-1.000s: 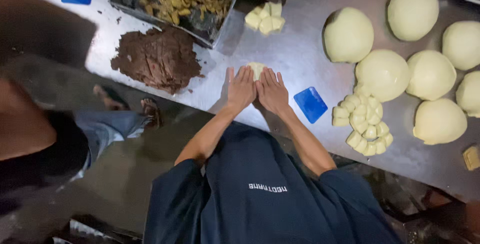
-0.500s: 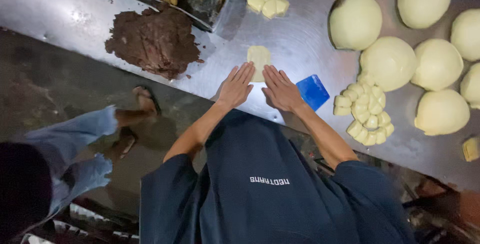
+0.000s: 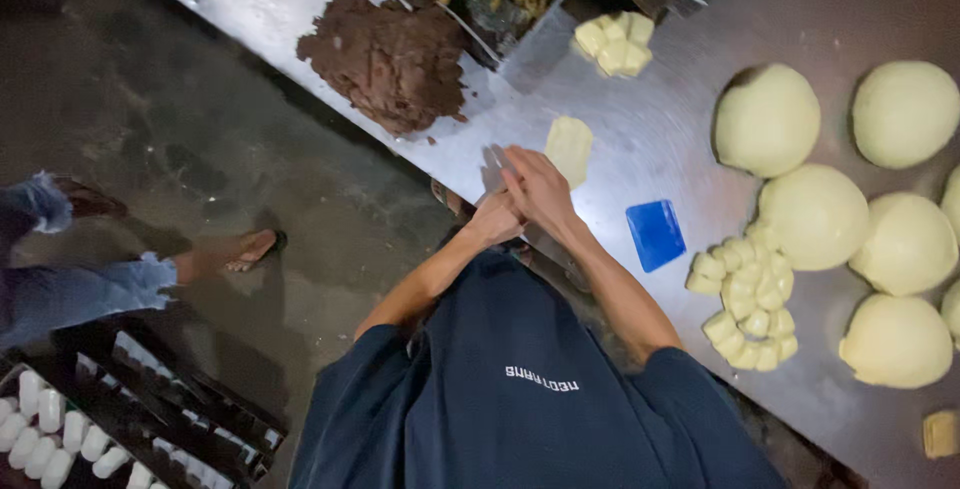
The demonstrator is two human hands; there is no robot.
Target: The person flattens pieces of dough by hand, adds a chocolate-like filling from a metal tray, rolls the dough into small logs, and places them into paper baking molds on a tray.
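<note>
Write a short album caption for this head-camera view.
Two hands overlap beside a flattened dough piece on a steel table, near brown filling.

the flattened dough piece [image 3: 569, 149] now lies bare on the steel table [image 3: 640, 139], where a second ago both hands pressed over it and half a second ago they flanked it. the right hand [image 3: 540, 189] has pulled back toward the near edge, just short of the piece. the left hand [image 3: 492, 221] has drawn in against the right wrist.
</note>
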